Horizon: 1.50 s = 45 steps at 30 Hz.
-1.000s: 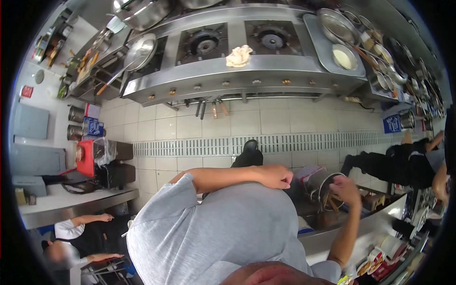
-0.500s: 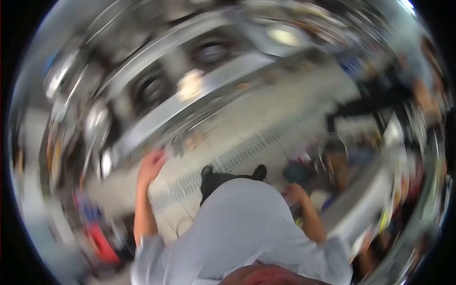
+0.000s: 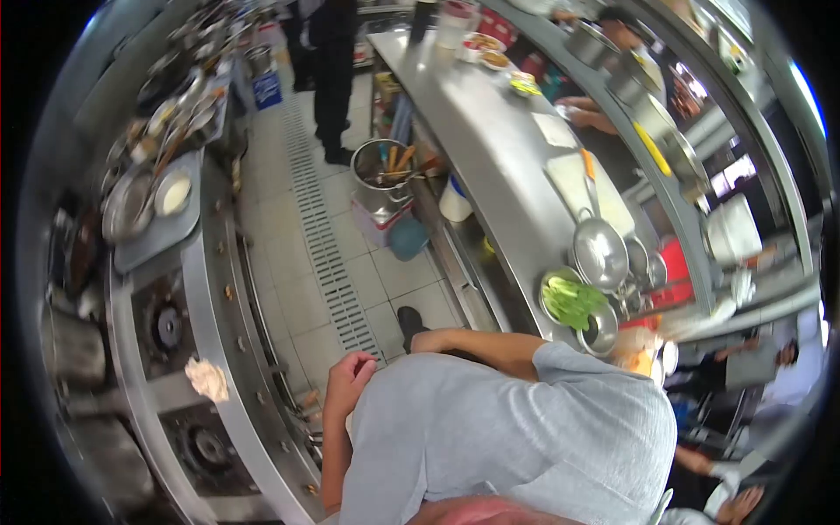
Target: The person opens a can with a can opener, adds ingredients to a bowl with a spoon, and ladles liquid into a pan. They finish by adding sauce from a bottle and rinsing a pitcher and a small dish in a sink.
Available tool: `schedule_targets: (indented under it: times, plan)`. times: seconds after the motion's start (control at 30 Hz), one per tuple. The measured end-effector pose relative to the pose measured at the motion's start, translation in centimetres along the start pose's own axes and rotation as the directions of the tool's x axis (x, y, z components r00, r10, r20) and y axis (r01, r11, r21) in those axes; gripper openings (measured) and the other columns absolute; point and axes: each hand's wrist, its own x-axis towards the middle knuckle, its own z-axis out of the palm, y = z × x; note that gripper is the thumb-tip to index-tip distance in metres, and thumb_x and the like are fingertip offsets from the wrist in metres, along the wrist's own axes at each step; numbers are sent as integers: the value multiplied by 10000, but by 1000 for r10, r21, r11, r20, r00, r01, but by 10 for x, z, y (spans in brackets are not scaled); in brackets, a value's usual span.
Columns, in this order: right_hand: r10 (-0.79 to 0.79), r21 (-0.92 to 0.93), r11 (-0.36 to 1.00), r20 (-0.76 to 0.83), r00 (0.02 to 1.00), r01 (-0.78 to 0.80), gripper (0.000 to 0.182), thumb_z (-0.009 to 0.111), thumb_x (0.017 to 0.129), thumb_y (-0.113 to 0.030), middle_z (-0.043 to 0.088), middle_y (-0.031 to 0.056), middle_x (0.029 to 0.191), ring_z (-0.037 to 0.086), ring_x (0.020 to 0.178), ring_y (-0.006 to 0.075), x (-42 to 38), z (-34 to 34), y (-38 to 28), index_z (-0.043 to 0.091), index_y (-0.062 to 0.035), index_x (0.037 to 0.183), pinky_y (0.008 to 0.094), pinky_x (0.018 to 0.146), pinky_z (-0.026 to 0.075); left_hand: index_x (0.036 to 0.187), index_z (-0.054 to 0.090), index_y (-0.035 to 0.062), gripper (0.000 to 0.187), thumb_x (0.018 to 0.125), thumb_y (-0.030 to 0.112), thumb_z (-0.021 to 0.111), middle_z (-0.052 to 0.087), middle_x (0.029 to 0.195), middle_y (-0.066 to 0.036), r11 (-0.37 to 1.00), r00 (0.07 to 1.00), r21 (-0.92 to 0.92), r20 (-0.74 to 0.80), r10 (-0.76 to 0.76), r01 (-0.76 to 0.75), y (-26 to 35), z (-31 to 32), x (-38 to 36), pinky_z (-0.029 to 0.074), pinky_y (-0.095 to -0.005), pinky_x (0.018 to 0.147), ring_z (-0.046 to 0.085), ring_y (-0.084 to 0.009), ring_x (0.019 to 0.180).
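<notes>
My left hand [image 3: 348,381] hangs at the left side of my grey shirt [image 3: 490,420], its fingers loosely bent and nothing visible in them. It is nearest to the front edge of the steel stove [image 3: 229,350], without touching it. My right forearm crosses in front of my body, and my right hand [image 3: 427,340] is at the shirt's front edge, its fingers mostly hidden. On the stove, a crumpled beige cloth [image 3: 207,379] lies between two burners. To my right, a bowl of green leafy vegetables [image 3: 570,299] sits on the steel counter [image 3: 477,131].
A strainer [image 3: 600,254] and white cutting board [image 3: 569,179] with an orange-handled tool lie on the counter. A pot with utensils [image 3: 383,164] stands beside the aisle. One person in dark trousers [image 3: 334,79] stands ahead; others are behind the shelf. A floor drain [image 3: 328,254] runs along the aisle.
My view has turned to the right, from facing the stove to looking along the aisle. My right hand has come across in front of my body; the left is closer to my shirt.
</notes>
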Motion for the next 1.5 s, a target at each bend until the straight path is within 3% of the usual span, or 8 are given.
schedule_targets:
  times: [0.1,0.4,0.53,0.73,0.87,1.03,1.27,1.5]
  plan:
    - [299,536,826,-152,942,-176,451,646,924,-437,690,83,741,615,650,174,-28,-11,6,725,-12,797,332,633,489,1015,676,-1,211,905,179,686,696,822,-92,979,998,203,68,19,-33,6,-7,14,539,-307,709,666,-162,754]
    - [387,551,834,-621,682,29,336,734,867,-338,714,96,791,658,669,188,-56,-96,87,705,-4,893,360,637,532,1103,665,0,265,894,162,684,705,945,-127,955,922,169,347,172,-242,87,10,82,546,-330,766,695,-226,840]
    - [383,404,915,-871,307,6,312,756,820,-315,731,148,893,700,814,271,-66,-196,117,729,-41,967,401,753,543,1190,658,15,351,900,210,690,704,1038,-102,884,825,15,366,431,-468,221,23,114,510,-351,870,660,-219,950]
    - [387,323,900,-901,197,-294,581,746,813,-409,591,221,1297,535,1248,358,-72,-329,159,617,-28,1232,475,1025,435,1504,391,-6,915,928,701,450,343,1548,-241,644,42,-423,816,577,-637,304,134,119,252,-500,1163,299,-397,1452]
    - [298,208,858,-946,125,-470,930,788,761,-445,298,269,1562,253,1454,456,-57,-325,201,379,-28,1484,574,1175,225,1525,338,-33,903,959,669,386,271,1598,-246,613,50,-456,775,630,-645,307,149,163,225,-497,1177,260,-396,1483]
    - [201,76,848,-962,185,-525,1041,804,743,-396,228,278,1584,215,1463,476,-78,-316,184,255,-31,1549,623,1184,152,1532,313,-37,851,964,590,409,313,1585,-236,799,296,-370,788,540,-474,272,152,200,224,-469,1182,292,-371,1475]
    - [189,50,829,-962,195,-557,968,772,790,-343,212,289,1582,235,1456,459,-75,-317,196,259,-21,1545,632,1172,173,1457,445,20,556,1001,333,500,570,1368,-201,899,327,-315,852,408,-304,276,216,267,405,-368,1059,553,-337,1259]
    - [229,78,829,-951,209,-554,934,740,801,-292,205,281,1584,228,1453,464,-71,-319,202,253,-3,1544,638,1163,177,847,560,7,299,1013,255,542,522,759,-140,909,538,-129,769,344,-395,268,234,301,434,-373,672,515,-251,708]
